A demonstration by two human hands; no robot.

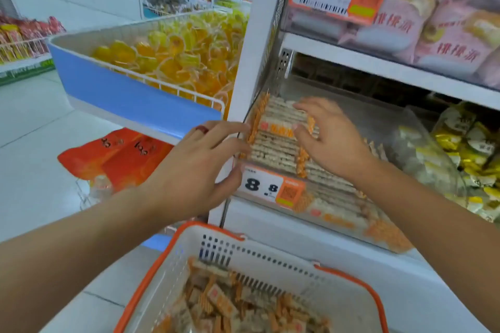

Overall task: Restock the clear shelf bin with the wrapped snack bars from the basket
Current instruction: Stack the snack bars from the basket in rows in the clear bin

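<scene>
A stack of wrapped snack bars (276,140), pale with orange crimped ends, stands in the left part of the clear shelf bin (378,240). My left hand (197,167), with a red ring, presses its fingertips against the stack's left ends. From the right, my right hand (330,135) pinches the orange ends of the upper bars. More bars lie flat in the bin to the right. Below, the white basket with an orange rim (273,257) holds several loose snack bars (230,305).
A price tag reading 8.8 (270,188) hangs on the bin's front. To the left, a blue-fronted wire bin (130,89) holds yellow and orange sweets. Yellow packets (470,154) fill the neighbouring bin at right. Pink bags (433,30) sit on the shelf above.
</scene>
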